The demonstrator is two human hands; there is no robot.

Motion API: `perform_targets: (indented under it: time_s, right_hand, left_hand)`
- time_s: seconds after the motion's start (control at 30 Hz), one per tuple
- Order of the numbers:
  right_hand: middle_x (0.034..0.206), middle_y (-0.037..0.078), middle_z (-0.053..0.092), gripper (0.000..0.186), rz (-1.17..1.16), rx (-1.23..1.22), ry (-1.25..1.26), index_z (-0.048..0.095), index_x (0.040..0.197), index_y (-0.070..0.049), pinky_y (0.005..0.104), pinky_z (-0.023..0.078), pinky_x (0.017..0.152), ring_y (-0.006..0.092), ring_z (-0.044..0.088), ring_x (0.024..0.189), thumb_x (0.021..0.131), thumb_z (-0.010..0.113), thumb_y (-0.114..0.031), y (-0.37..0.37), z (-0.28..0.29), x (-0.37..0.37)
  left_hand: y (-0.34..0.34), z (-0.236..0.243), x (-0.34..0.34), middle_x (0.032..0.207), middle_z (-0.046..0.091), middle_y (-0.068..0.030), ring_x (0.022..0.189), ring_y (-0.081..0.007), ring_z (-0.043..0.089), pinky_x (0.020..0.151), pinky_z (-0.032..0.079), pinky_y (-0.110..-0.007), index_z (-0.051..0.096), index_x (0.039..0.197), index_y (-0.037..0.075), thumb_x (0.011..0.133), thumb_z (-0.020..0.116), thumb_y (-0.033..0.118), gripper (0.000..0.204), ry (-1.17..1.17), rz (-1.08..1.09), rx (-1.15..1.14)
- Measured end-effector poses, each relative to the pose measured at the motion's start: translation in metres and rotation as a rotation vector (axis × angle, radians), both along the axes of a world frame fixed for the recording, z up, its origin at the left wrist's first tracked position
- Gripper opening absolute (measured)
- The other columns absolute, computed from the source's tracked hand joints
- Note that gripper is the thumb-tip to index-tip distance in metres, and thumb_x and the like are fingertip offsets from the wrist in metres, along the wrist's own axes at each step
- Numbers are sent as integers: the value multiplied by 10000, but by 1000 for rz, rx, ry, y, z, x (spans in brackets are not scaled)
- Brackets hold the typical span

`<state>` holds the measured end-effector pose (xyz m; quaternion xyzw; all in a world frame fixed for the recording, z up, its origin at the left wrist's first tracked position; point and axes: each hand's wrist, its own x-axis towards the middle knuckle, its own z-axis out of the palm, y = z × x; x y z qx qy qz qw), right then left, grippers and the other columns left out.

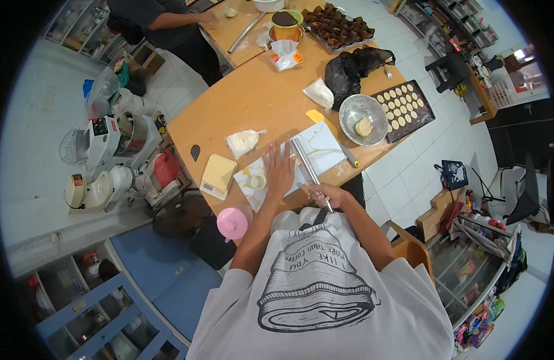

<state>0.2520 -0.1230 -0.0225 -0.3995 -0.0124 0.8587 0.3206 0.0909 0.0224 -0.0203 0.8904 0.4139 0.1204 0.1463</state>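
A white marble-patterned board (pixel 331 144) lies on the wooden table, with my left hand (pixel 278 171) spread flat over it, fingers apart. My right hand (pixel 325 195) grips the near end of a steel rolling pin (pixel 307 164), which slants across the board beside my left fingers. A small pale dough piece (pixel 292 159) shows partly between hand and pin. Left of that hand is a round cream-coloured cutter (pixel 257 182). A steel bowl (pixel 347 107) holds a dough lump (pixel 364 126), beside a dark tray (pixel 426 114) of cut dough discs. A yellow scraper (pixel 314 117) lies near the bowl.
A pale scale (pixel 218 171), pink jug (pixel 232 223) and bagged powders (pixel 244 144) are on the table, with a black bag (pixel 343 78) and cupcake tray (pixel 337 30) farther back. Another person (pixel 175 45) works at the far table. Mixers (pixel 130 147) stand left; a chair (pixel 412 249) is right.
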Motion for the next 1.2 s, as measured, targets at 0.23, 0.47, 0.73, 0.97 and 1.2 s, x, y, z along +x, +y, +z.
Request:
perform_targets:
  time_s: [0.23, 0.47, 0.73, 0.97, 1.2]
  right_hand:
    - [514, -75, 363, 437, -167, 74, 48, 456, 688, -166, 206, 244, 343, 27, 292, 372, 1027, 602, -401, -4, 30, 5]
    - [519, -72, 372, 473, -269, 122, -165, 427, 660, -158, 213, 241, 358, 30, 297, 372, 1038, 579, -399, -19, 45, 14]
    - [542, -64, 394, 450, -303, 62, -374, 451, 670, -155, 224, 255, 372, 41, 337, 394, 984, 665, -395, -28, 48, 14]
    - [602, 171, 579, 470, 108, 531, -1426, 594, 759, 34, 423, 482, 561, 287, 590, 534, 950, 691, -384, -29, 34, 3]
    - [800, 294, 663, 342, 218, 609, -1601, 635, 877, 54, 535, 522, 729, 488, 660, 779, 933, 659, -283, -35, -18, -10]
  left_hand:
    - [-19, 15, 5, 1425, 511, -200, 1370, -428, 420, 1152, 308, -543, 631, 1220, 56, 927, 647, 99, 297, -428, 18, -87]
    - [-26, 35, 22, 967, 636, -132, 1021, -355, 598, 868, 485, -463, 602, 1065, 18, 831, 681, -28, 251, -725, 196, -456]
    - [-40, 32, -6, 1295, 584, -186, 1253, -363, 519, 1116, 381, -493, 619, 1229, 30, 897, 695, 194, 379, -348, -266, -117]
    - [-39, 32, -16, 1340, 569, -207, 1288, -376, 509, 1120, 385, -458, 574, 1332, -4, 1002, 583, 142, 360, -576, 49, -228]
    - [12, 40, 34, 1391, 534, -213, 1342, -385, 461, 1143, 342, -506, 560, 1356, 8, 1064, 477, 244, 385, -529, 82, -179]
